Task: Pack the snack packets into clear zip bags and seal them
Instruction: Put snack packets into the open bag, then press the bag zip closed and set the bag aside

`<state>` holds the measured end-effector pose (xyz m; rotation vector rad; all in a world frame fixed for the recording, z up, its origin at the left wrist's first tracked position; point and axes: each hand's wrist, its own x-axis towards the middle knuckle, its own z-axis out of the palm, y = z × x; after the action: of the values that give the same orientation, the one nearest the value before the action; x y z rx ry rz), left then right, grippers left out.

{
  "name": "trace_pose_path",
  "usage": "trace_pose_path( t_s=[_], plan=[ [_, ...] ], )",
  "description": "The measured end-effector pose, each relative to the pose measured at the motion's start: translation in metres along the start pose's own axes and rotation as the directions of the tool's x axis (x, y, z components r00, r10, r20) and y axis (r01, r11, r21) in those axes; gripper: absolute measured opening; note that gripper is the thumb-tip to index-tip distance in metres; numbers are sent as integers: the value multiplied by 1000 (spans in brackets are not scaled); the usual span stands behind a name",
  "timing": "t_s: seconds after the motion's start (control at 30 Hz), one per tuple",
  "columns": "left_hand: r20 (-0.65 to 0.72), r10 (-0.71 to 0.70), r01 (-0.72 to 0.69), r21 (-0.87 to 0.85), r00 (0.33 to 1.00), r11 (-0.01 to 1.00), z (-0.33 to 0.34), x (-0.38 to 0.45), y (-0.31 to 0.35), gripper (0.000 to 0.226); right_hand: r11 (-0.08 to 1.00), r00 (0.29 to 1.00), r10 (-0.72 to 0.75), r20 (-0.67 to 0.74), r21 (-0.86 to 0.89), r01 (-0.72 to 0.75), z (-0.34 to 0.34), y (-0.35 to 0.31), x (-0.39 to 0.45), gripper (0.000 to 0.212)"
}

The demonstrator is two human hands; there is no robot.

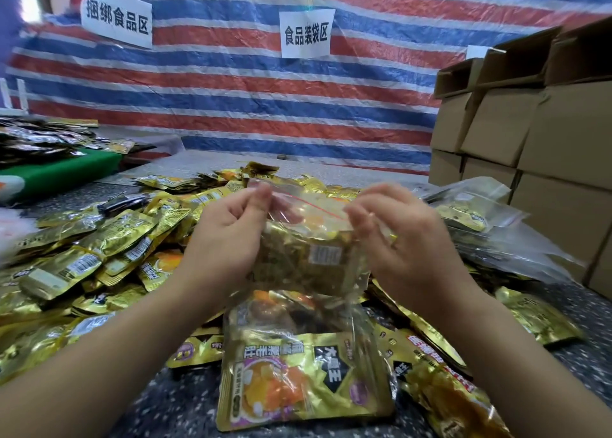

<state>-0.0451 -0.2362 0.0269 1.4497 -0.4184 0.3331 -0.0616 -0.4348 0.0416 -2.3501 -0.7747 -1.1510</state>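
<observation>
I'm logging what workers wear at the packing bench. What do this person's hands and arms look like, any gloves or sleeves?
Both the left hand and the right hand are bare, with no gloves. Both forearms are uncovered right down to the frame's edge, so no sleeves show. No watch, bracelet or ring is visible. The fingernails look short and unpainted.

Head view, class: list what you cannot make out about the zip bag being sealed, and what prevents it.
- Zip bag: packet count inside, blurred by motion and glare.
- Red zip strip: ends covered by left hand and right hand, so closure unclear.
- Cardboard boxes: cut off by right edge.
</observation>
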Motion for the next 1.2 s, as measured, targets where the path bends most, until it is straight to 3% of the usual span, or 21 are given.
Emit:
trace_pose_path(
  t_s=[0.07, 0.1, 0.13, 0.2, 0.23, 0.3, 0.47, 0.57, 0.7, 0.8, 0.9, 1.03, 1.2],
  plan=[
    [-27, -54, 52, -93, 998, 994, -2, 4, 2, 40, 976, 970, 191, -147, 132, -172, 0, 6, -2, 37],
    [-28, -73, 68, -140, 997, 988, -3, 6, 3, 40, 908, 931, 355, -91, 271, -320, 1, 7, -1, 47],
    [-27, -88, 82, -181, 996, 980, -5, 8, 3, 41, 779, 865, 497, 61, 406, -477, 2, 7, -1, 58],
    [-37, -110, 98, -234, 993, 967, -9, 12, 3, 45, 526, 729, 559, 396, 511, -680, 6, 11, -3, 61],
    [-46, -120, 106, -246, 992, 963, -9, 13, 2, 45, 472, 702, 524, 483, 521, -711, 8, 11, -4, 51],
    [-62, -135, 115, -257, 989, 960, -9, 16, 2, 42, 422, 716, 480, 507, 582, -695, 11, 6, -6, 35],
    [38, -102, 108, -227, 994, 968, -11, 17, -1, 39, 254, 705, 520, 483, 700, -667, 6, 9, -2, 33],
    [52, -148, 154, -162, 988, 975, -12, 17, -9, 31, 229, 639, 601, 480, 662, -714, 10, 11, -3, 30],
    [44, -213, 216, -108, 976, 970, -14, 18, -16, 33, 422, 633, 655, 413, 495, -760, 20, 15, -6, 25],
    [28, -203, 204, -64, 979, 977, -16, 19, -17, 32, 332, 608, 649, 457, 549, -767, 19, 17, -5, 23],
    [-10, -161, 160, -51, 987, 986, -17, 21, -18, 32, 244, 628, 613, 480, 641, -728, 16, 23, -3, 15],
    [-12, -169, 169, -35, 986, 985, -17, 21, -19, 34, 280, 705, 576, 414, 710, -646, 17, 27, -6, 25],
    [-4, -173, 173, -56, 985, 983, -16, 22, -21, 36, 231, 671, 638, 377, 738, -634, 18, 31, -7, 25]
  ],
)
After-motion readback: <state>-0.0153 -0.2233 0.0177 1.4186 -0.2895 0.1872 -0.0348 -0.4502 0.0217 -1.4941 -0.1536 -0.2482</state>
